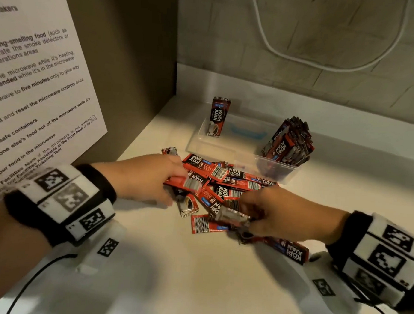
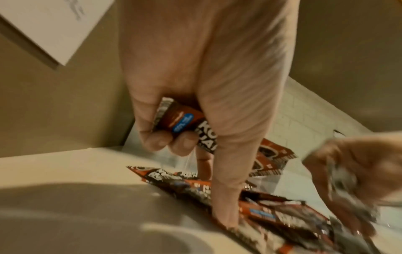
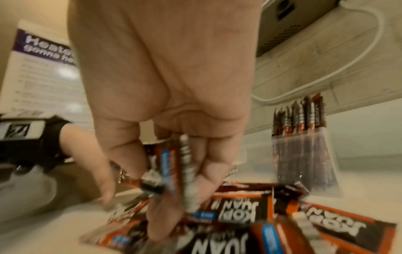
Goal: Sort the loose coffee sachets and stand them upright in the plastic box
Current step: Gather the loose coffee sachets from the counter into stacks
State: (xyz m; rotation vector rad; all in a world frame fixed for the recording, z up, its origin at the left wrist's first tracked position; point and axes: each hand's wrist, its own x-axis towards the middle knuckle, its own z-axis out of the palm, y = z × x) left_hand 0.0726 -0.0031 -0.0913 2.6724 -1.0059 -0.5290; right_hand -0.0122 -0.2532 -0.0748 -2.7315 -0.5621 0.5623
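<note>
While both hands dig in loose sachets (image 1: 233, 182), left fingers (image 2: 152, 137) pinching one, right fingers (image 3: 208, 173) pinching several

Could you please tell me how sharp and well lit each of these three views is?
Head view: dim warm light, soft shadows under the forearms, right hand slightly motion-blurred. Left wrist view: left hand fairly sharp, the loose sachets below smeared. Right wrist view: fingers and held sachets blurred, edges bent by the wide lens.
</note>
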